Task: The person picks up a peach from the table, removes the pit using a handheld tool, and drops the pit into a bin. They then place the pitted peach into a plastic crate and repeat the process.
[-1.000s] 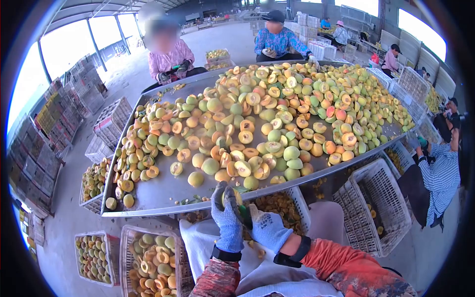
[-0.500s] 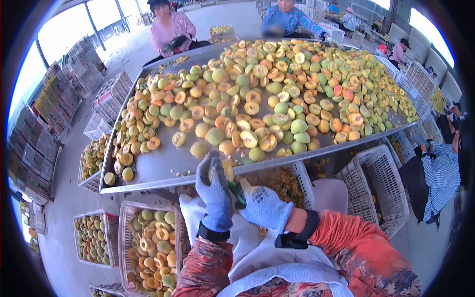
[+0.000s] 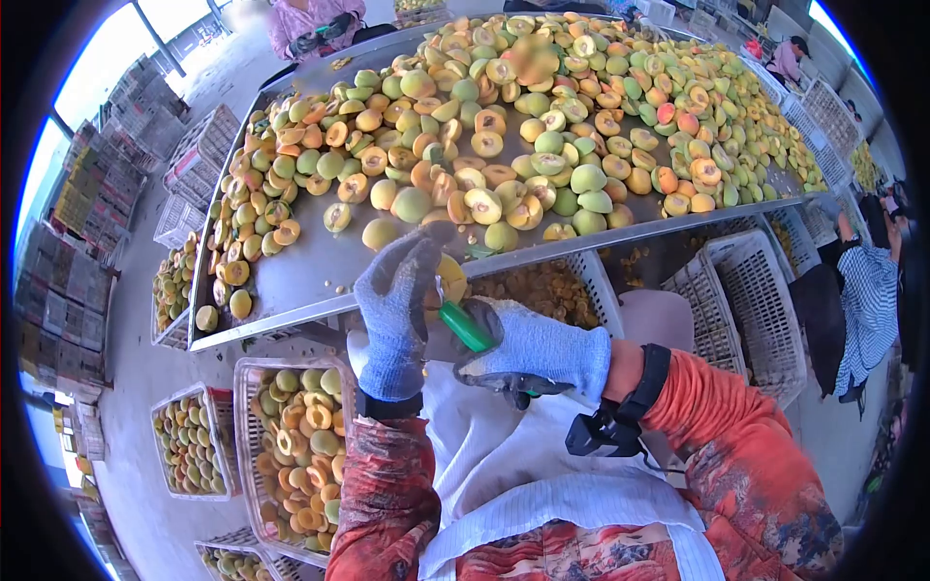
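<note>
My left hand (image 3: 395, 308), in a blue-grey glove, pinches a yellow fruit half (image 3: 449, 279) at the table's front edge. My right hand (image 3: 528, 349), in a similar glove, is wrapped round a green-handled tool (image 3: 467, 326), whose front end meets the fruit. The tip of the tool is hard to make out. Beyond both hands, halved and whole fruits (image 3: 486, 205) lie heaped on the metal table (image 3: 320, 261).
Crates of fruit (image 3: 300, 455) (image 3: 194, 443) stand at the lower left. Below the table are a crate of scraps (image 3: 552, 290) and a white crate (image 3: 760, 310). People sit across the table (image 3: 315, 24) and at the right (image 3: 865, 300).
The view has tilted down and the table sits higher. My hands have drawn slightly apart, with more of the green handle and the fruit between them showing.
</note>
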Tool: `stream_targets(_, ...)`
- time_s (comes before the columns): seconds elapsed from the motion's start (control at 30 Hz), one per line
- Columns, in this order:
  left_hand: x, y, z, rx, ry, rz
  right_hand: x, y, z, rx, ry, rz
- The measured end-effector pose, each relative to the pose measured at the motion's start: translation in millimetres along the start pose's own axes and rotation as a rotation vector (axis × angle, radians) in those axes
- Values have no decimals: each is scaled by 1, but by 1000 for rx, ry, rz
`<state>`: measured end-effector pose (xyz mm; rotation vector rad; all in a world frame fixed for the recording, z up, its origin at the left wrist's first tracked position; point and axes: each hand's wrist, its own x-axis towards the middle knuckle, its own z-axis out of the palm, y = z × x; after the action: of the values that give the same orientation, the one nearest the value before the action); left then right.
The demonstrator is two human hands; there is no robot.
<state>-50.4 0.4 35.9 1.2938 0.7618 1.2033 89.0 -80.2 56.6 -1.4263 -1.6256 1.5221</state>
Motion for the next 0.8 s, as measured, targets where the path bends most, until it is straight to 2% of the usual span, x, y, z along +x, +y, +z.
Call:
stream_targets(0.07,5,-1,3,-328,-54,-223,-1,1,-3,284,-72,75)
stream_targets(0.13,11,-14,3,-259,-67,-247,9,28,4,322,-32,14)
stream_targets(0.2,8,-21,10,152,6,-328,15,46,11,-191,178,-83)
stream_targets(0.27,9,-27,14,139,-26,-289,8,48,4,-131,147,-52)
stream_targets(0.33,13,-29,12,35,-158,-257,-3,37,-4,563,-36,19)
stream_targets(0.37,19,-30,10,-39,-209,-371,-10,31,-11,672,-100,117)
stream_targets(0.4,20,-32,15,-35,-211,-369,-11,36,-13,673,-100,112)
stream_targets(0.47,21,-39,30,-310,-107,-527,-7,58,-11,857,-16,-31)
stream_targets(0.5,21,-53,32,-307,-103,-478,-8,69,-15,887,-77,7)
stream_targets(0.6,17,-65,52,-188,-105,-426,-20,83,-21,855,-14,-8)
stream_targets(0.63,16,-64,57,-362,-79,-580,-24,84,-24,861,-6,-6)
stream_targets(0.7,13,-61,73,-381,-90,-595,-32,86,-28,951,65,-1)
stream_targets(0.77,12,-64,78,-399,-92,-604,-36,94,-34,956,42,17)
stream_targets(0.8,12,-70,79,-515,-90,-620,-37,96,-37,957,18,33)
